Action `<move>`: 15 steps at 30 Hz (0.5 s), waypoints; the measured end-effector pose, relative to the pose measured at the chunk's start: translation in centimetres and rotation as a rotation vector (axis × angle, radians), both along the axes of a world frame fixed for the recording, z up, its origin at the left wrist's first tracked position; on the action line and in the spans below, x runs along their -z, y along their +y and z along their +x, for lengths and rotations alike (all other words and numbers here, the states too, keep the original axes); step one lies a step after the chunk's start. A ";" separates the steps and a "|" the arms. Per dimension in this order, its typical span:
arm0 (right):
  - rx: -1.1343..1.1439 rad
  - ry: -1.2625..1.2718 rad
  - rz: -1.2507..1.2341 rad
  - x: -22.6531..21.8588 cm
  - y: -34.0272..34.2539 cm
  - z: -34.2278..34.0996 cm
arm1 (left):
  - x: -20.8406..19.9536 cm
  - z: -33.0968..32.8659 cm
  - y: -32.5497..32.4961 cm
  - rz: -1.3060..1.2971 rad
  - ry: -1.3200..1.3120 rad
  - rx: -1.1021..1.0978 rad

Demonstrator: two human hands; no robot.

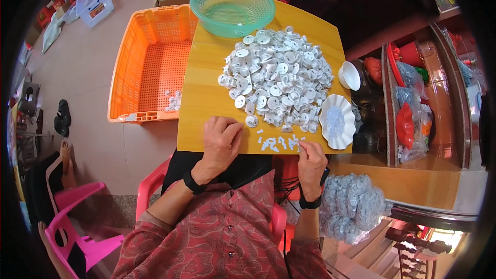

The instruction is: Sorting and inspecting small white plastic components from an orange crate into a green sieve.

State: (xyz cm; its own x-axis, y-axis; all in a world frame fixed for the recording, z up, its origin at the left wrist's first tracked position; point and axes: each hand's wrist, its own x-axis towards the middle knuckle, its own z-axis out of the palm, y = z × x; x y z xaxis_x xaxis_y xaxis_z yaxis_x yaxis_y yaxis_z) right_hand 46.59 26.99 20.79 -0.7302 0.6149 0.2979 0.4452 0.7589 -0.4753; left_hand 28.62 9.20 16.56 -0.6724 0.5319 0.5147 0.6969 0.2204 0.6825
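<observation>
A large heap of white round plastic parts [281,75] covers the middle of the yellow table [206,93]. My left hand [222,138] is by the heap's lower left corner, fingers curled together; what they hold, if anything, is hidden. One round part [251,121] lies just beyond its fingertips. Several small white plastic pieces [281,142] are scattered along the near edge. At their right end my right hand [311,163] has thumb and finger pinched, too small a grip to make out any object. A white scalloped dish [347,140] beside it holds more small pale pieces.
Left of the table stands an orange crate [124,82] with a few white parts inside. A green basket [232,31] sits at the far edge, and a white bowl [349,76] at the right. Bagged grey parts [351,201] rest below, beside a pink chair [85,227] farther left.
</observation>
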 end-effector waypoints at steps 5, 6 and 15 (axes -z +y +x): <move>0.033 0.073 -0.014 -0.1 -0.4 -1.2 | 0.1 -0.3 1.5 -0.038 0.102 0.001; 0.050 0.075 -0.005 -0.1 -0.7 -1.5 | -0.1 -0.3 1.8 -0.038 0.105 0.002; -0.165 0.030 0.007 0.9 -5.5 -5.1 | 0.1 -1.0 2.3 -0.132 0.127 0.055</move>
State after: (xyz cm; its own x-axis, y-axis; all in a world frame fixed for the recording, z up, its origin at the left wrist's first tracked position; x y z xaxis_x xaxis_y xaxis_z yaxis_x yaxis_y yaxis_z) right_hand 41.47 21.50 19.85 -0.8120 0.4848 0.3249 0.2999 0.8242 -0.4804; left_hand 27.59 11.45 16.41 -0.5746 0.6343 0.5172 0.7890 0.2613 0.5561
